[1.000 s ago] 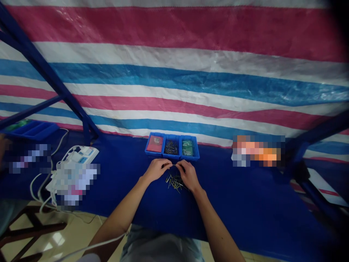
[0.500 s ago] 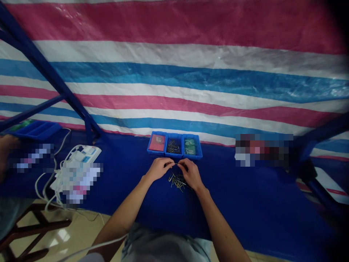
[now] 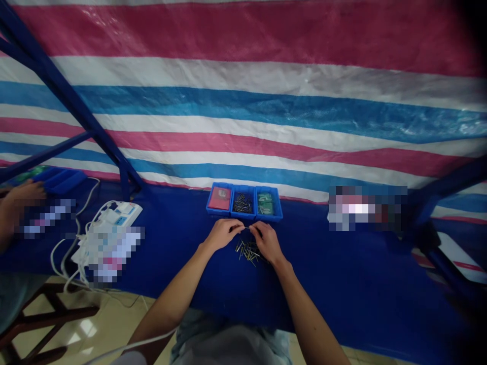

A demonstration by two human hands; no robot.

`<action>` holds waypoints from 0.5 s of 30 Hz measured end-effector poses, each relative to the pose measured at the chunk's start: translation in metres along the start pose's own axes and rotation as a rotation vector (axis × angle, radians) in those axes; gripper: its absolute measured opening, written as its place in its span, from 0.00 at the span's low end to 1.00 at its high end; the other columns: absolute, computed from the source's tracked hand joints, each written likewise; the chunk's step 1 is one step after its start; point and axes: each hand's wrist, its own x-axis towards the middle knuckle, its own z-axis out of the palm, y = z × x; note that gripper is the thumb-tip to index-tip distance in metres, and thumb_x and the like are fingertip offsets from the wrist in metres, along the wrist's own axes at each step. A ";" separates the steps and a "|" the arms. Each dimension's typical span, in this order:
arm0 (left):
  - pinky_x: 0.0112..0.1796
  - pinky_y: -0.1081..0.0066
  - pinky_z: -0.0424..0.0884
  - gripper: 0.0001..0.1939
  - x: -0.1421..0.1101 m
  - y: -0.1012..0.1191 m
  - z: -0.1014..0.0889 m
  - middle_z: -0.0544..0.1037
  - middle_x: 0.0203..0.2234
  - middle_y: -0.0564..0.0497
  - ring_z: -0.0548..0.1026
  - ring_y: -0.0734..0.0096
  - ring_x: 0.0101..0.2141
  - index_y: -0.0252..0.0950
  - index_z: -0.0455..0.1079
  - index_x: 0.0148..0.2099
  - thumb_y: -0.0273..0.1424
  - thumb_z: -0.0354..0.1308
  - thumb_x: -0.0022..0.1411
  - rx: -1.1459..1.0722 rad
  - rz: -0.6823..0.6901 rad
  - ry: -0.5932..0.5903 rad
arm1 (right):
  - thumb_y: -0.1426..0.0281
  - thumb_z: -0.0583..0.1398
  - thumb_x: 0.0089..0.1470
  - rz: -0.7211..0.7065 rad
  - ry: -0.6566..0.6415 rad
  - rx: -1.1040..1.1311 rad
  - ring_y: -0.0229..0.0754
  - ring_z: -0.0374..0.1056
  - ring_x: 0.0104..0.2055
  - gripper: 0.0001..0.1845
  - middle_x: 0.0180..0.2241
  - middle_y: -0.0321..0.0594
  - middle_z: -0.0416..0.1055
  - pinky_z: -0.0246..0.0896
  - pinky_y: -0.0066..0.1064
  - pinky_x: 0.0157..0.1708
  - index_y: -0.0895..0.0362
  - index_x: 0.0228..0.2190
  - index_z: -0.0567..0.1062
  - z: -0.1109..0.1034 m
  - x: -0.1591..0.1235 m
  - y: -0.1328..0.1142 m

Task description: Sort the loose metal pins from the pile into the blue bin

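The left hand (image 3: 222,234) and the right hand (image 3: 268,242) meet above a deep-blue cloth table cover (image 3: 190,284), their fingers curled inward rather than spread, with a thin, pale metal pin (image 3: 246,228) across the small gap between them. The left hand pinches it between thumb and forefinger; the right hand's fingers close near its other end, though the view is too small to tell whether they grip it or only touch it. At 6 o'clock from the fingertips, just below the hands, lies a loose heap of short brass-and-steel pins (image 3: 249,252), crossed at all angles. At 12 o'clock, near the hands but not touching them, stand three blue plastic bins (image 3: 242,216) in a row, holding a red packet (image 3: 219,198), dark slender pins (image 3: 242,204) and green packets (image 3: 265,204) (the pins in the middle bin are too small to count). A light pinch could let the pin drop and vanish among those in the heap, while a careless turn of either wrist could scatter the heap or nudge the bins. At 7 o'clock, a thin white cable (image 3: 129,347) lies close enough to the left forearm to snag it. Well off at 9 o'clock, a co-worker's hand (image 3: 25,195) rests beside a blue compartment tray (image 3: 63,181).
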 end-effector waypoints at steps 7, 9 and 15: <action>0.34 0.74 0.68 0.13 0.001 0.002 -0.001 0.81 0.31 0.50 0.76 0.70 0.30 0.37 0.78 0.41 0.38 0.55 0.68 -0.014 -0.033 -0.006 | 0.67 0.54 0.66 0.010 0.047 0.023 0.45 0.69 0.36 0.12 0.31 0.39 0.73 0.59 0.35 0.38 0.54 0.31 0.72 0.001 -0.001 0.001; 0.33 0.74 0.68 0.13 0.001 0.002 -0.001 0.81 0.30 0.50 0.75 0.71 0.29 0.36 0.78 0.40 0.38 0.55 0.68 -0.020 -0.041 -0.010 | 0.67 0.55 0.65 0.014 0.050 0.046 0.45 0.69 0.36 0.10 0.32 0.39 0.73 0.60 0.35 0.39 0.54 0.31 0.73 0.001 -0.001 0.001; 0.31 0.75 0.66 0.11 0.000 0.002 -0.003 0.80 0.27 0.53 0.75 0.72 0.28 0.37 0.77 0.38 0.36 0.56 0.68 -0.021 -0.047 -0.036 | 0.70 0.56 0.63 0.027 0.041 0.112 0.45 0.70 0.36 0.08 0.32 0.39 0.73 0.62 0.35 0.39 0.53 0.32 0.73 0.001 -0.001 0.000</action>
